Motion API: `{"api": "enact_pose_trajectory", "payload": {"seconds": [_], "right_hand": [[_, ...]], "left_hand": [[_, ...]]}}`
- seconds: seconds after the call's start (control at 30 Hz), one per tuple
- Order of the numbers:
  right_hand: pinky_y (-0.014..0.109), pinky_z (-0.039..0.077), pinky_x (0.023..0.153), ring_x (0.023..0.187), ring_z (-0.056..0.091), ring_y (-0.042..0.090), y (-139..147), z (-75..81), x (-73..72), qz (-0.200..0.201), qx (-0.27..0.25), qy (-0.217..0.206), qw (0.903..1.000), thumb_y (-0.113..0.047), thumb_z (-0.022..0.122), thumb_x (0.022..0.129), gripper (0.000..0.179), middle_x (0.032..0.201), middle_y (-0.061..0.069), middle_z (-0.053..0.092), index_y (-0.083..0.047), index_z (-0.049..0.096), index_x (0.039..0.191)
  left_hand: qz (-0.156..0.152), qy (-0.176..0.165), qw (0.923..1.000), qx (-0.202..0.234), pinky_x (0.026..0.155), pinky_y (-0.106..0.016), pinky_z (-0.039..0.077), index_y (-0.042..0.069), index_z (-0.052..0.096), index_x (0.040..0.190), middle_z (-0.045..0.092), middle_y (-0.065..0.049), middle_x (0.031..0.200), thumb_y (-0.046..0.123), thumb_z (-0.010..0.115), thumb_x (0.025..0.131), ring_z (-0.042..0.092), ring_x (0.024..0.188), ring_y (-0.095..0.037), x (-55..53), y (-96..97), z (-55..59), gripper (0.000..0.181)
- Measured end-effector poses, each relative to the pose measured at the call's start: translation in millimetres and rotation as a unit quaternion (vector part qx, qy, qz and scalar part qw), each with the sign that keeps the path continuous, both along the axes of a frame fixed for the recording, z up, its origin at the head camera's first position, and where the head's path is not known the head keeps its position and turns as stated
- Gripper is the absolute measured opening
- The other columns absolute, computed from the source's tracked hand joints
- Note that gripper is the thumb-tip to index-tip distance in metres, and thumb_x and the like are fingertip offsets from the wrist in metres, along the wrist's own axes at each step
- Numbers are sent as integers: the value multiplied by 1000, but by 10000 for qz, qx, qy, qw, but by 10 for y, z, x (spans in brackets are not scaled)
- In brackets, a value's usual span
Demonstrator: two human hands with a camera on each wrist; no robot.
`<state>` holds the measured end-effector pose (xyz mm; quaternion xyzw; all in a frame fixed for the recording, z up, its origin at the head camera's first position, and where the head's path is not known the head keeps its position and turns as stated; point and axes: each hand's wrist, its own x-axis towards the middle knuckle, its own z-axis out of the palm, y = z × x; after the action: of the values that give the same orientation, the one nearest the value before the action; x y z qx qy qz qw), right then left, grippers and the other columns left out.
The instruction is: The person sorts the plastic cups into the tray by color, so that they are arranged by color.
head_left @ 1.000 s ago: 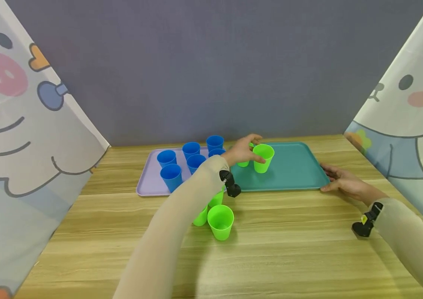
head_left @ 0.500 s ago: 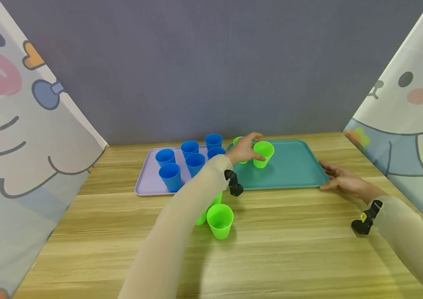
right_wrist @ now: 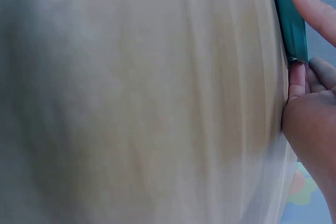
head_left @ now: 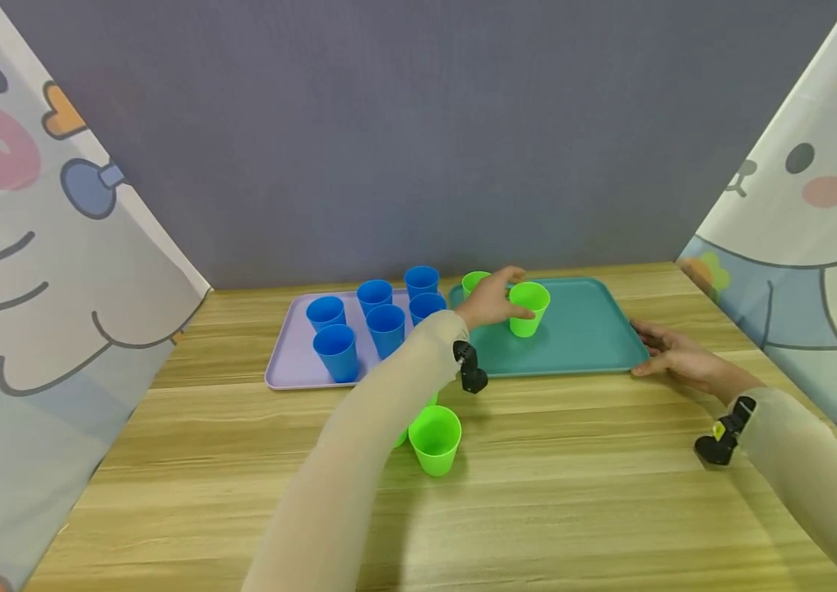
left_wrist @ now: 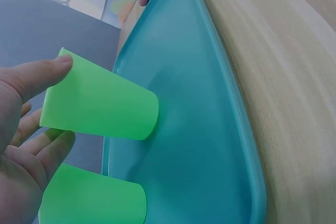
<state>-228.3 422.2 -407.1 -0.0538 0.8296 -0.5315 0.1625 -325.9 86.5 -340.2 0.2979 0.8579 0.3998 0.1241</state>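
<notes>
My left hand (head_left: 491,298) holds a bright green cup (head_left: 531,316) upright by its upper part, over the left half of the teal tray (head_left: 584,337). Thumb and fingers sit on opposite sides of its rim in the left wrist view, and the cup's base (left_wrist: 149,114) is right at the tray surface. A second green cup (head_left: 473,282) stands on the tray behind the hand, partly hidden. At the tray's right front corner, my right hand (head_left: 685,360) grips the edge, its thumb (right_wrist: 310,9) on the rim and its other fingers curled against the tray's side.
Left of the teal tray lies a lilac tray (head_left: 284,362) bearing several blue cups (head_left: 335,353). In front, a green cup (head_left: 436,441) stands on the wooden table (head_left: 574,493); more green cups are mostly hidden behind my left forearm. A grey panel (head_left: 448,148) rises behind.
My left hand and the green cup in it have shifted slightly to the right, away from the other cup on the tray. My right hand has stayed at the tray's corner.
</notes>
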Motion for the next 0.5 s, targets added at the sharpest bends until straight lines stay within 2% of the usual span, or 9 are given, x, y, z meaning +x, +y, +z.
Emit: {"api": "enact_pose_trajectory", "payload": {"seconds": [0.2,0.5], "right_hand": [[67,12,113,141,0,58,-3,-1,-5,2,15,-23,10000,2,70,86,102,159,35,-7,8,-5,154],[67,11,113,140,-1,59,2,10,-6,-4,36,-27,10000,2,69,87,102,158,35,-8,8,-7,154]], "left_hand": [[-101,-155,9998,-96,100,-33,48,8,32,154,45,-10,151,21,77,89,48,133,-29,-6,25,-24,81],[-24,-369,9993,3,93,-29,50,11,27,157,42,-8,153,23,76,90,48,132,-30,-23,47,-66,84]]}}
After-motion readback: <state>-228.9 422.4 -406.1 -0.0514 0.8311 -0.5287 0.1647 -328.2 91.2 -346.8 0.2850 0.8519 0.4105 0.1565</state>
